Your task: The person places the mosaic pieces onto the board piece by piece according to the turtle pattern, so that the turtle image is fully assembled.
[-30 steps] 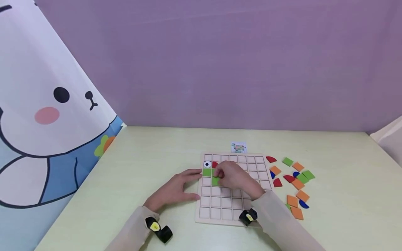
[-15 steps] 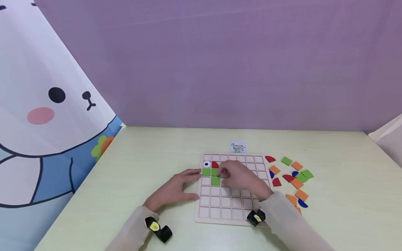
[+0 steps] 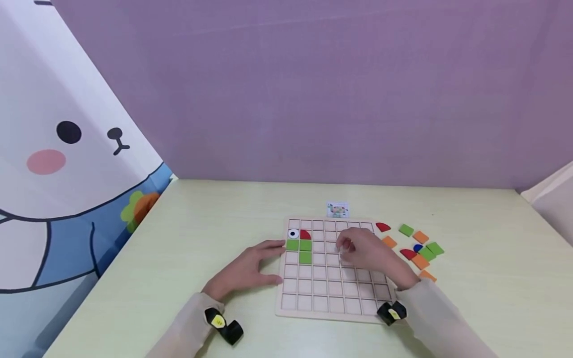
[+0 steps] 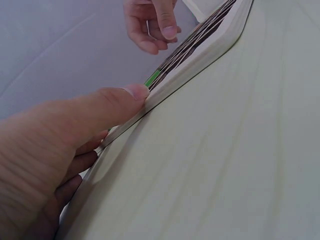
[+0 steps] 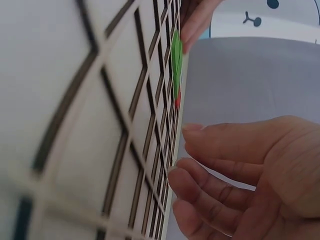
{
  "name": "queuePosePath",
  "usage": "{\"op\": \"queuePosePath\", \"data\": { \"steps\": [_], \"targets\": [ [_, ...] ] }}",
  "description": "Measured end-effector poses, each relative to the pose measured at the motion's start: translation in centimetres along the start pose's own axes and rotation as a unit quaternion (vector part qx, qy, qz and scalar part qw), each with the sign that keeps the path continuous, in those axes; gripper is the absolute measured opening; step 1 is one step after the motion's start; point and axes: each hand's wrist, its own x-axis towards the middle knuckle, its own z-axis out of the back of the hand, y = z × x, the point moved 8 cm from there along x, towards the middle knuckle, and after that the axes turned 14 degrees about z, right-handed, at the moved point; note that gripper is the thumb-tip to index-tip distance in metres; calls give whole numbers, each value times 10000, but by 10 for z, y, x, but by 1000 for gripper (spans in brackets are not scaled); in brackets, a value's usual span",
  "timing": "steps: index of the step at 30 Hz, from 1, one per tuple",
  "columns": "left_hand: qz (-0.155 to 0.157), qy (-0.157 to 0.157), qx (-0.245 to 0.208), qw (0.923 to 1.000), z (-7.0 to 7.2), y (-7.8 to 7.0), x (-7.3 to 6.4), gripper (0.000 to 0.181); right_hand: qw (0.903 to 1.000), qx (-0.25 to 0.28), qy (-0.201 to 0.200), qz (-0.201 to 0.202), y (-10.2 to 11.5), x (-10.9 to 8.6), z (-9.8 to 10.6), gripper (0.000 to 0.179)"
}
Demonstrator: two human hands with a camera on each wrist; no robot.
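Observation:
A square wooden grid board lies on the table. At its upper left sit an eye tile, a red quarter-circle tile and several green square tiles, each in its own cell. My left hand rests against the board's left edge, thumb and fingers spread and touching the rim. Over the right part of the grid hovers my right hand, fingers loosely bent. The right wrist view shows nothing between its thumb and fingers, which stand apart.
Right of the board lie loose tiles: orange squares, green squares, red quarter-circles and a blue piece. A small printed card lies behind the board. A purple backdrop stands at the table's far edge.
My right hand has left the green tile in the board's second column and moved right across the grid. The tile stays in its cell. My left hand keeps its place.

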Motion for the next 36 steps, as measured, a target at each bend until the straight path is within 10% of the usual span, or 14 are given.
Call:
{"op": "queuePosePath", "data": {
  "steps": [36],
  "targets": [
    [-8,-59,-5,10000,-1,-3,-4,69,9921,-593,-431,-1015,-62,-73,44,13]
  ]
}}
